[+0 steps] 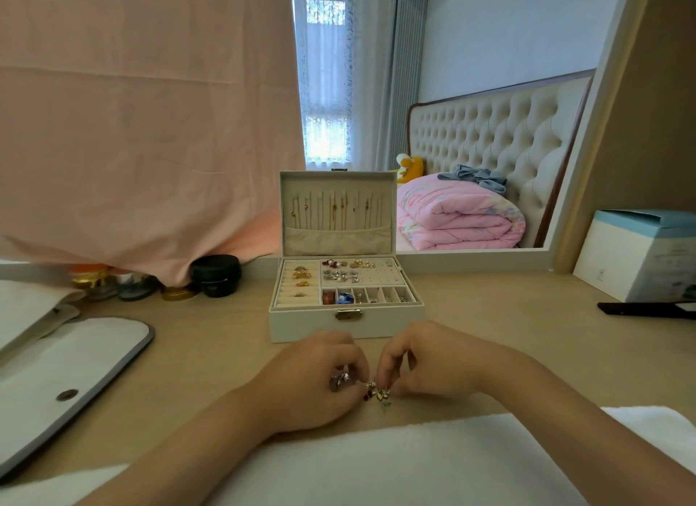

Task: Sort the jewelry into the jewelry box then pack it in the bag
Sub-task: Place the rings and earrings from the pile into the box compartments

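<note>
A white jewelry box (309, 322) stands open on the wooden table, its lid upright with several necklaces hanging inside. Rings, earrings and beads fill its compartments. Just in front of the box, a small cluster of loose jewelry (377, 393) with gold and red pieces lies on the table. My left hand (316, 377) pinches pieces at the cluster's left side and holds some small jewelry in its fingers. My right hand (422, 362) pinches the cluster from the right. A white bag with grey trim (56, 377) lies flat at the left.
A white towel (376, 464) covers the table's near edge. Jars and a black round tin (215, 275) sit at the back left under a pink cloth. A white and blue carton (636, 257) and a black flat object (647, 309) are at the right. A mirror stands behind.
</note>
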Demonstrator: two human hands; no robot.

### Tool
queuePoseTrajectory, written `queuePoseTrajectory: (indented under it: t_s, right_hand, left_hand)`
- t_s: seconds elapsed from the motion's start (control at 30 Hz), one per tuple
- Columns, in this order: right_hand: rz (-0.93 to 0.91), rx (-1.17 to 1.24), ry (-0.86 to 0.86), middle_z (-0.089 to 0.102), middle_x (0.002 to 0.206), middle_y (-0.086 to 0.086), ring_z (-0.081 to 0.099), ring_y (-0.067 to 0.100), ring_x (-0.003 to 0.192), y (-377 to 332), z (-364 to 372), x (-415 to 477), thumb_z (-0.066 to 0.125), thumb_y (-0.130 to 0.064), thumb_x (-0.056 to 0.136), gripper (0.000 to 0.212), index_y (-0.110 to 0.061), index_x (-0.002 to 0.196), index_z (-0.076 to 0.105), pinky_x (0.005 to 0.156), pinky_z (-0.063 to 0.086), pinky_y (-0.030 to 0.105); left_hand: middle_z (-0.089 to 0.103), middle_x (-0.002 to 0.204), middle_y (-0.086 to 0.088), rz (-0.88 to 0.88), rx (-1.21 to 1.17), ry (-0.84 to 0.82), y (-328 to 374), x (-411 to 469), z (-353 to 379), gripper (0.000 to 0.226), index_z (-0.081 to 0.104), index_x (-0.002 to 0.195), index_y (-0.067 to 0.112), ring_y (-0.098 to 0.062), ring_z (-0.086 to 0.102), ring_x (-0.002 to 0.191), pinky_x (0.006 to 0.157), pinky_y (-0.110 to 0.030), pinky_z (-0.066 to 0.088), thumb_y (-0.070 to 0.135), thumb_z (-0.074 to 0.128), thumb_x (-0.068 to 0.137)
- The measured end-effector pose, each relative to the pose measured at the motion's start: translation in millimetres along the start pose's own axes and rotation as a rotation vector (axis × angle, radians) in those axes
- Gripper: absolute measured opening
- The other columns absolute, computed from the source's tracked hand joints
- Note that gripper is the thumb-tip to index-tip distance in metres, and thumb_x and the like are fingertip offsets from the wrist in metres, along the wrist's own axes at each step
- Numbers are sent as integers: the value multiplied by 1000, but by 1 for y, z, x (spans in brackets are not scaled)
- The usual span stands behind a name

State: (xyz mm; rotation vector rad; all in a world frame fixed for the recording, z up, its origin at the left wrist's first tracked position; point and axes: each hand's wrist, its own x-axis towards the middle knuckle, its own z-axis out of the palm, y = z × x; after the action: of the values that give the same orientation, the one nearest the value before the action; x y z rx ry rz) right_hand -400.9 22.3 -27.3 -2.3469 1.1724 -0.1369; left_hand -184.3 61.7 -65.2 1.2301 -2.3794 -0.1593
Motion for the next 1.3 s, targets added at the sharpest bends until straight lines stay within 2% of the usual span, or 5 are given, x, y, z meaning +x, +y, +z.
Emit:
queuePoseTrajectory:
  t_s: [0.2,0.6,0.93,1.07,1.3]
  right_hand:
    - [-36,43,36,72,89,-16,57,-12,69,4,8,1,81,-23,83,12,-30,93,81,61,39,5]
    - [-10,119,177,73,89,-8,57,-6,67,19,18,6,84,-28,80,12,-33,88,78,64,44,10]
    - [-52,76,212,67,87,-19,56,-9,79,23,18,8,71,-30,92,8,-34,92,77,74,43,12]
    - [-90,333,347,70,74,-16,59,-3,66,22,16,13,71,-20,93,10,-25,87,78,68,45,16]
    - [-123,636,518,66,64,-8,47,3,46,17,5,18,70,-9,92,13,-16,83,76,49,41,22]
  left_hand:
    - [57,94,18,46,35,10,0,-3,10,18,67,102,37,-2,49,94,77,-22,44,48,61,88]
    - [61,93,19,-4,45,64,-6,-4,14,9,66,94,35,1,51,92,81,-22,46,37,61,87]
    - [60,96,25,-137,-52,156,2,3,11,16,64,104,39,4,50,97,81,-15,44,32,67,90]
    - [68,96,23,-214,-204,173,6,13,10,18,65,106,38,5,59,95,80,-14,47,37,70,89]
    - [76,83,3,-357,-703,299,12,44,3,16,70,98,17,-3,69,77,69,-13,50,17,79,85]
